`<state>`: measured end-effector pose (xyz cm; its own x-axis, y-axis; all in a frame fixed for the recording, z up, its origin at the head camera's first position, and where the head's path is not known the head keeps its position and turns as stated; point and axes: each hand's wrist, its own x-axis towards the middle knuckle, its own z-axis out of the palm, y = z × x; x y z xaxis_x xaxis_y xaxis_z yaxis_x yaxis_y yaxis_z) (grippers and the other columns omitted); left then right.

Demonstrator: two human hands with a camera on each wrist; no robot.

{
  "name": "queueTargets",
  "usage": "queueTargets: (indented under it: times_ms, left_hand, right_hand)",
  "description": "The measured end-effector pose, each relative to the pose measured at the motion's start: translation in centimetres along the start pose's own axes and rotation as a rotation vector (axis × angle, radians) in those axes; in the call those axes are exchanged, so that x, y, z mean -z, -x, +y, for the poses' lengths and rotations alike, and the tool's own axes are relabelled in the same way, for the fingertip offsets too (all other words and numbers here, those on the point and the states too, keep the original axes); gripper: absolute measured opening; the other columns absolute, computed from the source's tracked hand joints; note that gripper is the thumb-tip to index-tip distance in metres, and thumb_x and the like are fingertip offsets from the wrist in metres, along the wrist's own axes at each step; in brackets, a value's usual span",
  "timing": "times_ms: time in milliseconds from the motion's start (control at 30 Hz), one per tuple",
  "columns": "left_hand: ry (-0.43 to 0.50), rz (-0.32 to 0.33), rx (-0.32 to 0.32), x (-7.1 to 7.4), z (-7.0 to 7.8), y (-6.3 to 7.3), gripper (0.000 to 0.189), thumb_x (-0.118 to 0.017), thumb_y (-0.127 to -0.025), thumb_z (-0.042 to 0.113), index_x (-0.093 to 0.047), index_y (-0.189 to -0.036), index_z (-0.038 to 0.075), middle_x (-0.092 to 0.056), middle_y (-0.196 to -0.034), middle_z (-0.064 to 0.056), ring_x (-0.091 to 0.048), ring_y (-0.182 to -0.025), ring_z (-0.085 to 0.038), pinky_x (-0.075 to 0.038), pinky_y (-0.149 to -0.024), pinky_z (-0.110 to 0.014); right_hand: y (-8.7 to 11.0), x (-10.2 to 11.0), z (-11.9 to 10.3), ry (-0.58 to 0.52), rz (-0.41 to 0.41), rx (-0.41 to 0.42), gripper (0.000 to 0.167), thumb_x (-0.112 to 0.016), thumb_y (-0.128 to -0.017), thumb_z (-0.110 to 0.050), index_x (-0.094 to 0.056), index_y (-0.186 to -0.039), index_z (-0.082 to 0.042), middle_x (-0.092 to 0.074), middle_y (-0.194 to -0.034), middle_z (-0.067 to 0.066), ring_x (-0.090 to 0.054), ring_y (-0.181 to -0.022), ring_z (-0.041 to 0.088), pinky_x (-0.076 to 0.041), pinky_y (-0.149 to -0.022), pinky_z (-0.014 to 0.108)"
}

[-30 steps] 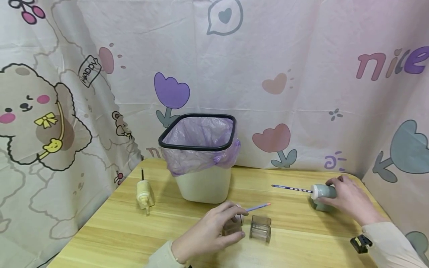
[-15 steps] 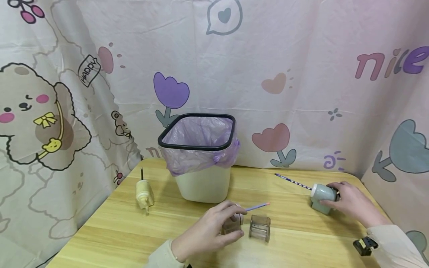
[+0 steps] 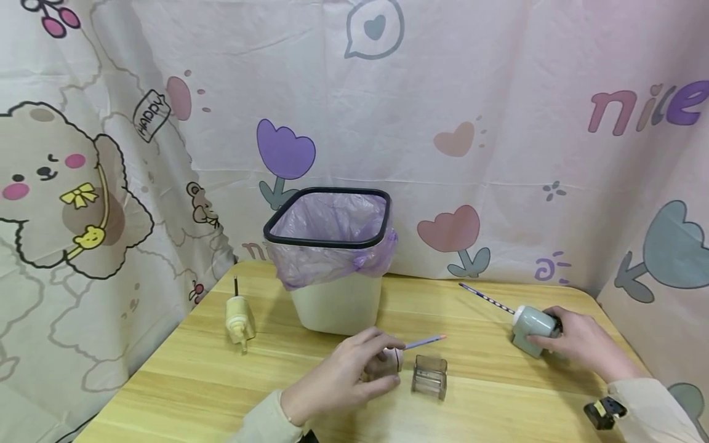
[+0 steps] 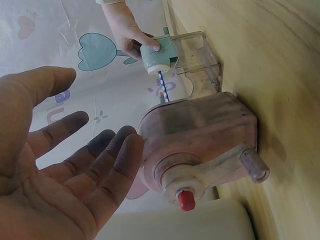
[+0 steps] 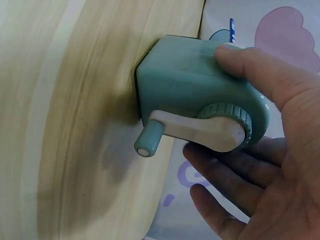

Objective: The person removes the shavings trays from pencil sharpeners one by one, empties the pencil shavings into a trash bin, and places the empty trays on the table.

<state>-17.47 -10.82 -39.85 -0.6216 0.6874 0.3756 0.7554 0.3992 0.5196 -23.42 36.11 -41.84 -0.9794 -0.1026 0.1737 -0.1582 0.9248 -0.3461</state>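
Note:
My right hand (image 3: 581, 344) grips a green crank pencil sharpener (image 3: 536, 323), thumb on one side and fingers round the other. Its crank handle (image 5: 195, 131) faces the camera in the right wrist view. A blue pencil with white spots (image 3: 487, 299) sticks out of its front, pointing back and left. My left hand (image 3: 340, 375) is beside a pink crank sharpener (image 4: 200, 127), fingers spread and relaxed, partly hiding it in the head view. A purple-blue pencil (image 3: 425, 342) stands out from that sharpener's front. Right of it sits a clear smoky shavings drawer (image 3: 429, 376).
A cream trash bin (image 3: 338, 307) with a black rim and purple liner stands at the back centre of the wooden table (image 3: 183, 369). Toward the left edge is a yellow sharpener (image 3: 239, 323) with a dark pencil in it. A patterned curtain (image 3: 354, 135) hangs behind.
My right hand has turned the green sharpener and shifted slightly nearer, so its pencil now slants further back. My left hand has barely moved.

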Motion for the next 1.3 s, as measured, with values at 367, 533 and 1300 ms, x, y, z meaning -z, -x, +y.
queueTargets:
  times_ms: [367, 533, 1300]
  left_hand:
    - [-0.06, 0.003, -0.009, 0.7, -0.2, -0.4, 0.046, -0.078, -0.099, 0.027, -0.063, -0.142, 0.016, -0.068, -0.118, -0.002, -0.068, -0.097, -0.01, -0.058, -0.084, -0.018]
    - [-0.086, 0.016, -0.021, 1.0, -0.4, -0.8, 0.048, -0.079, -0.098, 0.027, -0.063, -0.141, 0.015, -0.07, -0.119, -0.003, -0.069, -0.1, -0.012, -0.059, -0.088, -0.02]
    - [0.015, 0.013, 0.04, 2.0, -0.7, -2.8, 0.046, -0.076, -0.099, 0.019, -0.063, -0.143, 0.016, -0.069, -0.129, -0.003, -0.063, -0.085, -0.001, -0.064, -0.072, -0.025]
  right_hand:
    - [0.2, -0.3, -0.4, -0.021, -0.012, -0.026, 0.084, -0.09, -0.083, -0.049, -0.06, -0.132, 0.013, -0.075, -0.099, 0.019, -0.067, -0.084, 0.026, -0.055, -0.068, 0.038]
    - [0.4, -0.4, -0.4, -0.032, -0.012, -0.031, 0.083, -0.089, -0.084, -0.049, -0.061, -0.132, 0.012, -0.076, -0.102, 0.02, -0.068, -0.087, 0.028, -0.056, -0.07, 0.039]
    - [1.2, 1.6, -2.7, -0.139, 0.083, -0.008, 0.075, -0.09, -0.084, -0.048, -0.065, -0.131, 0.006, -0.077, -0.112, 0.024, -0.075, -0.095, 0.031, -0.054, -0.07, 0.03]
